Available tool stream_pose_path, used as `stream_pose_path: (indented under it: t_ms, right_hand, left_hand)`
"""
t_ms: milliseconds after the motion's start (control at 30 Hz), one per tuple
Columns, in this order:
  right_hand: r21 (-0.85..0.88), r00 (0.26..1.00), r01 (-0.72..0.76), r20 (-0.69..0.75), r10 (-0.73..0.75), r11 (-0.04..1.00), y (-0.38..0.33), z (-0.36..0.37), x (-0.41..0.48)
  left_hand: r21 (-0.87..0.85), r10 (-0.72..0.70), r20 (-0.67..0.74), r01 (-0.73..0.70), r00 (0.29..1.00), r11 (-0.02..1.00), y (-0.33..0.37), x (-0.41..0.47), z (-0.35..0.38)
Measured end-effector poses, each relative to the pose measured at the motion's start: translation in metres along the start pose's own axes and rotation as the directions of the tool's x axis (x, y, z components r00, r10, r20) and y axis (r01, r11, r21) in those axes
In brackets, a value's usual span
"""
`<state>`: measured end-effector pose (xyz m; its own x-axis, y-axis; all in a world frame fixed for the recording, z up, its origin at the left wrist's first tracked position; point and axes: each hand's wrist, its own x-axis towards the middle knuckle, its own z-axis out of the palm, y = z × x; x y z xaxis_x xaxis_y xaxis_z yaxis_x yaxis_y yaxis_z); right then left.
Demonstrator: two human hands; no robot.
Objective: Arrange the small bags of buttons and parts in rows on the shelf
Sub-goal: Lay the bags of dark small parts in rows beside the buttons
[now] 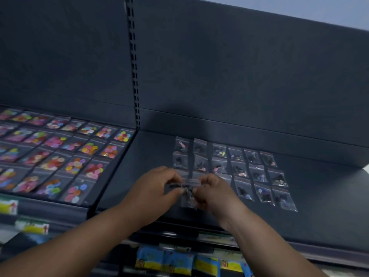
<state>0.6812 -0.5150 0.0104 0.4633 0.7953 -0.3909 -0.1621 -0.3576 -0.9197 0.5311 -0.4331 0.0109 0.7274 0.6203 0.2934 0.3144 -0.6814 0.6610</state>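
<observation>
Both arms reach to frame center; the left hand [157,186] and right hand [212,189] pinch one small bag [188,193] above the shelf [319,206].

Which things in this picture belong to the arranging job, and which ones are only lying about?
Job: left hand, right hand, the held bags that both pinch, rows of dark-parts bags, coloured button bags, shelf.
Lying about: yellow-blue packets below the shelf, slotted upright on the back wall.
</observation>
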Motion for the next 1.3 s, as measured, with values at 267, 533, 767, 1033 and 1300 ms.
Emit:
stream_pose_path:
  t_ms: [267,533,767,1033,1300]
  right_hand:
    - [-0.826,0.919,0.161,-0.075,-0.388,0.541,0.016,0.022,-0.006]
    - [-0.892,0.865,0.418,0.331,-0.377,0.175,0.034,0.040,-0.020]
    - [-0.914,0.889,0.378,0.315,-0.333,0.145,0.042,0.039,-0.035]
    - [-0.915,0.911,0.374,0.332,-0.246,0.149,0.040,0.027,-0.021]
    - [-0.893,0.888,0.436,0.405,-0.220,0.116,0.036,0.016,-0.013]
  left_hand:
    - [0.127,-0.136,0.117,0.121,0.984,0.984,-0.041,-0.016,-0.028]
    - [0.118,-0.079,0.198,0.056,0.977,0.991,-0.061,-0.021,-0.029]
    - [0.103,0.050,0.343,-0.091,0.938,0.990,-0.063,-0.030,-0.033]
    - [0.312,0.025,0.626,-0.280,0.780,0.908,-0.048,-0.035,-0.015]
    - [0.366,-0.057,0.585,-0.201,0.809,0.909,-0.032,-0.042,-0.019]
